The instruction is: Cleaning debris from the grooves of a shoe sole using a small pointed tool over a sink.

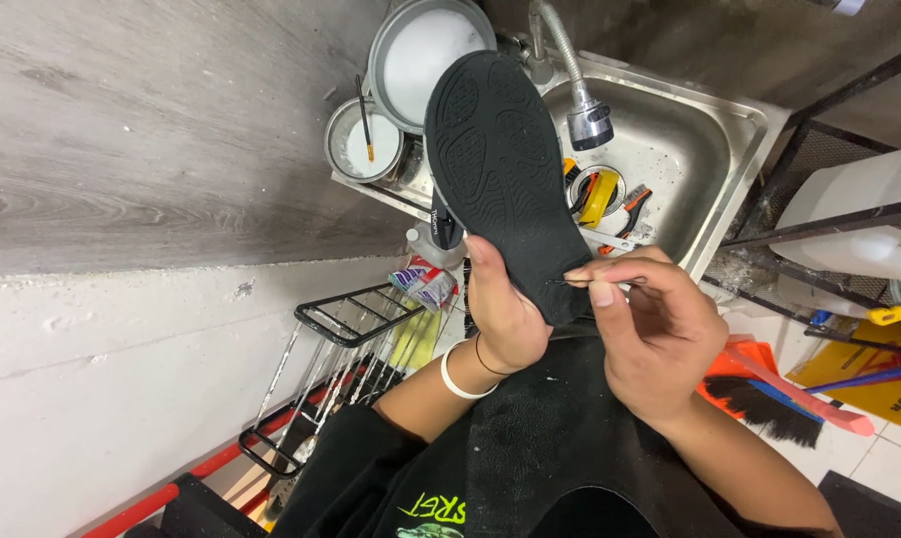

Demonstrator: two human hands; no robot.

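A single head-worn camera looks steeply down over the person's chest and lap. Both hands sit very near the lens at centre frame, the left hand beside the right hand. Farther off, a steel sink fills the upper frame, with floor at the right edge.

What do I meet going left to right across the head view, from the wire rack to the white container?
Black wire rack → left hand gripping the black shoe sole → right hand, its fingers pinching a thin needle at the sole's edge → orange brush → white container.
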